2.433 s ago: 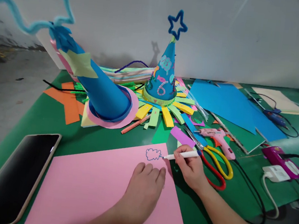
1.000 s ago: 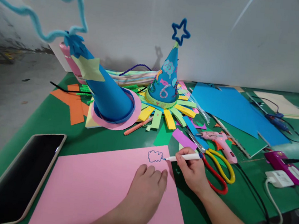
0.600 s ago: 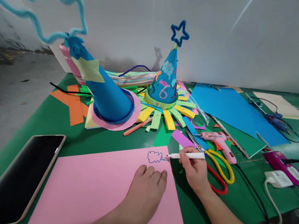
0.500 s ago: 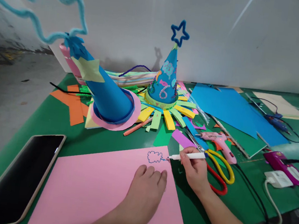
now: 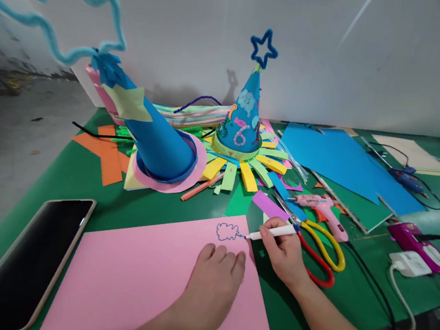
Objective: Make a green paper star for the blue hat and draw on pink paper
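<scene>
My right hand [image 5: 282,251] is closed around a white marker pen [image 5: 276,232] with a dark blue end. Its tip touches the sheet of pink paper [image 5: 128,276] near the right edge, at the end of a short blue line. That line joins a blue wavy cloud-like outline [image 5: 227,232] drawn near the top right corner. My left hand [image 5: 216,286] lies palm down on the paper just below the drawing, fingers side by side and resting on the sheet. Nothing shows in it, though its palm and thumb are hidden.
A phone [image 5: 30,260] lies left of the paper. Two blue cone hats [image 5: 159,142] with pipe-cleaner stars stand behind. Scissors [image 5: 324,246], a pink glue gun [image 5: 326,211], a purple power strip [image 5: 419,246] and blue sheets [image 5: 336,157] occupy the right side of the green table.
My right hand has shifted slightly left and the marker tip has moved a little left and down, to the line beside the outline. My left hand has stayed in place.
</scene>
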The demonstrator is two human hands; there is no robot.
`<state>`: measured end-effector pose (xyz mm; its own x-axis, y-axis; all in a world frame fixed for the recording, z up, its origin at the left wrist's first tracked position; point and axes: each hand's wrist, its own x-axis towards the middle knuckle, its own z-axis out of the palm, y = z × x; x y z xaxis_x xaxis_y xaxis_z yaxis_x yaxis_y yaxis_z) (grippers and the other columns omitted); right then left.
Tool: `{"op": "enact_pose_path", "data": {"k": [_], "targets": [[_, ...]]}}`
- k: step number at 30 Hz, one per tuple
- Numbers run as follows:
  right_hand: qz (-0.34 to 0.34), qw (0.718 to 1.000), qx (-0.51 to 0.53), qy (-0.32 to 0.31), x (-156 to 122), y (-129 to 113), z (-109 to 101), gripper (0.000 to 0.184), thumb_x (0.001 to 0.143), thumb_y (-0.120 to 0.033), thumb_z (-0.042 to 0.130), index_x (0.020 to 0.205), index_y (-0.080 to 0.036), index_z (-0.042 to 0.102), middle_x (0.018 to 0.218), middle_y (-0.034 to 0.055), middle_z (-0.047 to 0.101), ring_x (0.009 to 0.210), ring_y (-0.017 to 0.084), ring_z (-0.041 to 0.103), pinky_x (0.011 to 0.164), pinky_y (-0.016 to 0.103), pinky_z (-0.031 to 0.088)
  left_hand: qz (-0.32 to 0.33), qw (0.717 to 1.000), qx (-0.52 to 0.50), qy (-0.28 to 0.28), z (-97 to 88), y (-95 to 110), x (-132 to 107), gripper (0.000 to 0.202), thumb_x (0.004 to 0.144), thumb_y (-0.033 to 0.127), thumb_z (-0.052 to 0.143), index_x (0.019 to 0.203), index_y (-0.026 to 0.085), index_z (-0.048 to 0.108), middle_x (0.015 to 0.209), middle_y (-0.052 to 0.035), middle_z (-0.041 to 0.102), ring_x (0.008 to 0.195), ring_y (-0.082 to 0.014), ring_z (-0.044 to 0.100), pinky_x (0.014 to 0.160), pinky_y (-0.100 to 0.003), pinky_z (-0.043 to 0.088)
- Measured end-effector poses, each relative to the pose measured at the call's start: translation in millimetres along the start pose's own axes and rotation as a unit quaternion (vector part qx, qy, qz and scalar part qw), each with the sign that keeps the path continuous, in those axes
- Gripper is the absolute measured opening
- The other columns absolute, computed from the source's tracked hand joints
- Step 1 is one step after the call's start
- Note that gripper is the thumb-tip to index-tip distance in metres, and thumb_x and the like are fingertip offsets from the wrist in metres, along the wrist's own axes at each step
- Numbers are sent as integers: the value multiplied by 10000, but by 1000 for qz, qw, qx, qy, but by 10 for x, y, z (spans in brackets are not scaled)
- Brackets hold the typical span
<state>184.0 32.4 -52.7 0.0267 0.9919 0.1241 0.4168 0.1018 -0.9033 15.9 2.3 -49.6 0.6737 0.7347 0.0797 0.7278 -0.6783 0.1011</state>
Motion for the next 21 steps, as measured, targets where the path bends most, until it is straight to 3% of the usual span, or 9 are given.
{"op": "enact_pose_path", "data": {"k": [21], "targets": [[7,1000,7,18,9,36,4,122,795,-237,506,688,-196,465,494,-67,354,426,91,327,422,233,253,-1,1000,6,23,18,-7,-14,342,762,68,435,1090,93,528,750,-44,612,707,-203,514,672,-364,353]]}}
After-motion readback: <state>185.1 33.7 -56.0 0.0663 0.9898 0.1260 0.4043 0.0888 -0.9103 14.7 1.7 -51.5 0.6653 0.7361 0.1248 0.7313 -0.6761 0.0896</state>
